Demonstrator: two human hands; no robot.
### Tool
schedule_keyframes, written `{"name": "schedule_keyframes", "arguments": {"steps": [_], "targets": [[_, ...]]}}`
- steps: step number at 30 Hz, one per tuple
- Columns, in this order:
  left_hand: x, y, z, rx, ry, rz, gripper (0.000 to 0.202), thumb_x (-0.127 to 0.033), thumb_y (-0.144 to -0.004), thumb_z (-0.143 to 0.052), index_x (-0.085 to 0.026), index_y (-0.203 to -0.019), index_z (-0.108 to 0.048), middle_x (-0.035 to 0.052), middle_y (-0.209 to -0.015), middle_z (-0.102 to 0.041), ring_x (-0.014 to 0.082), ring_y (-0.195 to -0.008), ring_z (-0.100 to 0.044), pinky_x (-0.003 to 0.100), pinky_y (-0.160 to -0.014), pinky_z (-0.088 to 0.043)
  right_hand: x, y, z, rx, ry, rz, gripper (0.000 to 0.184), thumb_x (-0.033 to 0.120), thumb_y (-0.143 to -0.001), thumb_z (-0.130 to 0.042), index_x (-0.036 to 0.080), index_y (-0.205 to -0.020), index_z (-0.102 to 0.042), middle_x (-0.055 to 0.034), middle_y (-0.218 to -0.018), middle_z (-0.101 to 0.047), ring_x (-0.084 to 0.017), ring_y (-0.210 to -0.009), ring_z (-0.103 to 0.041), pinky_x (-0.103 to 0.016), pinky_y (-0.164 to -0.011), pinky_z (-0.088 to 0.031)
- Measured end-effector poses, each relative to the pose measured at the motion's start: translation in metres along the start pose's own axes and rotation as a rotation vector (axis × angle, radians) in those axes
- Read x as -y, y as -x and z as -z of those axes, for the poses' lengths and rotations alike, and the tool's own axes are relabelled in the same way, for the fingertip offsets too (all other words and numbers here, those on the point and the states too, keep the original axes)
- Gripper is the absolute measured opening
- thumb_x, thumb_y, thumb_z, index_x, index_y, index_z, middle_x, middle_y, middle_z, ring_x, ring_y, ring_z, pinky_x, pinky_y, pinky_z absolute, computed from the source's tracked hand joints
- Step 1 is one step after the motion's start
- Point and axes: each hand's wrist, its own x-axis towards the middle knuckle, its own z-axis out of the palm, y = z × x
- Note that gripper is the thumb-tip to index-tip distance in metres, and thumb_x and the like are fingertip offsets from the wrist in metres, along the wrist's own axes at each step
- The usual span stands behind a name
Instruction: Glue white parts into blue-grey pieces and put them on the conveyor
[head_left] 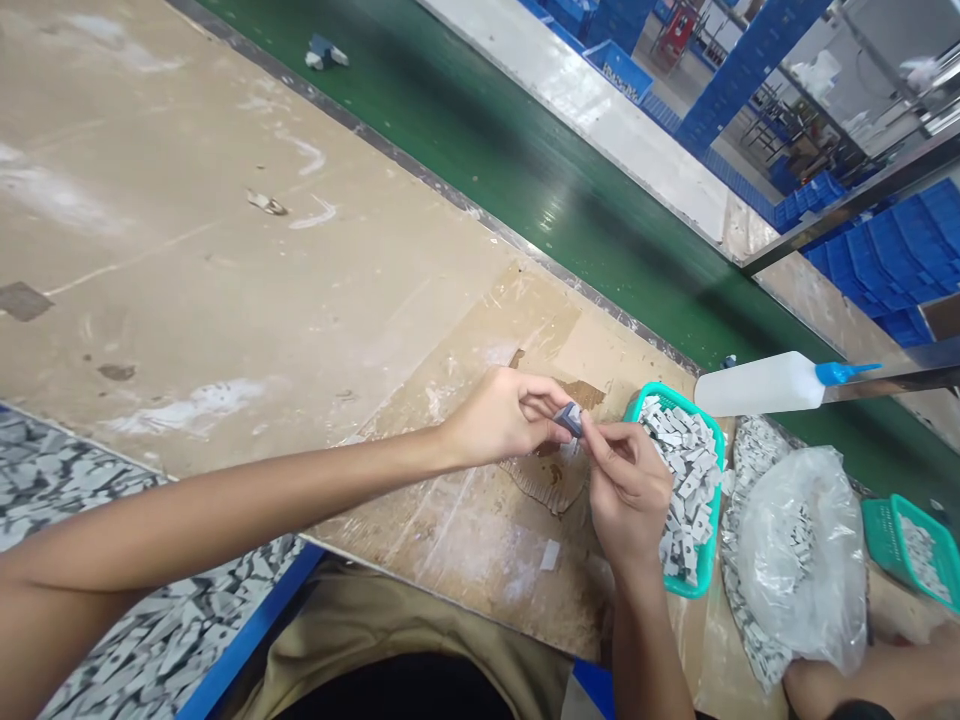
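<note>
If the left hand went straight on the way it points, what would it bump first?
Past the small grey piece it holds, probably the right hand, though depth is unclear.

No text, label, brand, number or sign is being shown legibly. On the blue crate beyond the conveyor, pale, letter-like shapes are being seen near the top, but they are being rendered too small and blurred to be read, and whether print or the crate's contents is being shown cannot be told. On the side wall of the small green basket at the right edge, faint light specks are being shown in rows; by blur they are being kept from being read as characters.
</note>
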Motion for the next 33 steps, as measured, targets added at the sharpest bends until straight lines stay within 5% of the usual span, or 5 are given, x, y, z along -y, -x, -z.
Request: {"name": "schedule_keyframes", "arguments": {"steps": [12, 19, 23, 27, 33], "targets": [[-0.002, -0.002, 0.007, 0.019, -0.223, 0.061, 0.015, -0.010, -0.063, -0.076, -0.013, -0.077, -0.070, 0.0043, -0.073, -0.073, 0.0153, -0.068, -0.069, 0.024, -0.065, -0.055, -0.002, 0.004, -0.008, 0.070, -0.056, -0.063, 0.045, 0.004, -0.093, -0.043, 0.027, -0.115, -0.075, -0.0028, -0.080, -0.059, -0.013, -0.074, -0.059, -0.024, -0.065, -0.050], [-0.003, -0.010, 0.019, 0.246, -0.085, 0.125, 0.043, -0.022, -0.076, -0.077, -0.016, -0.117, -0.065, 0.0043, -0.086, -0.067, 0.0151, -0.072, -0.068, 0.026, -0.065, -0.053, 0.000, -0.001, 0.006, 0.109, -0.171, -0.272, 0.031, 0.020, -0.094, -0.059, 0.028, -0.121, -0.072, -0.0030, -0.088, -0.070, -0.015, -0.080, -0.065, -0.027, -0.072, -0.053], [-0.004, -0.017, 0.031, 0.179, 0.232, 0.252, 0.019, -0.016, -0.079, -0.072, -0.014, -0.097, -0.065, 0.0042, -0.082, -0.066, 0.0184, -0.070, -0.071, 0.034, -0.071, -0.060, -0.003, -0.002, 0.032, -0.153, -0.104, -0.375, 0.027, 0.031, -0.095, -0.060, 0.028, -0.118, -0.073, -0.0045, -0.098, -0.071, -0.018, -0.085, -0.066, -0.033, -0.079, -0.054], [-0.005, -0.022, 0.042, 0.093, 0.398, 0.330, 0.017, -0.003, -0.081, -0.060, -0.011, -0.096, -0.062, 0.0056, -0.073, -0.065, 0.0182, -0.062, -0.071, 0.027, -0.061, -0.061, -0.018, 0.000, 0.050, -0.349, -0.040, -0.509, 0.030, 0.043, -0.092, -0.061, 0.025, -0.113, -0.075, -0.0058, -0.100, -0.073, -0.019, -0.080, -0.066, -0.037, -0.077, -0.055], [-0.008, -0.024, 0.041, -0.025, 0.434, 0.392, 0.019, 0.002, -0.081, -0.055, -0.011, -0.094, -0.060, 0.0063, -0.072, -0.066, 0.0187, -0.057, -0.070, 0.027, -0.055, -0.061, -0.040, 0.001, 0.067, -0.214, 0.100, -0.593, 0.034, 0.043, -0.092, -0.058, 0.024, -0.116, -0.074, -0.0074, -0.104, -0.073, -0.020, -0.078, -0.065, -0.036, -0.072, -0.053]]}}
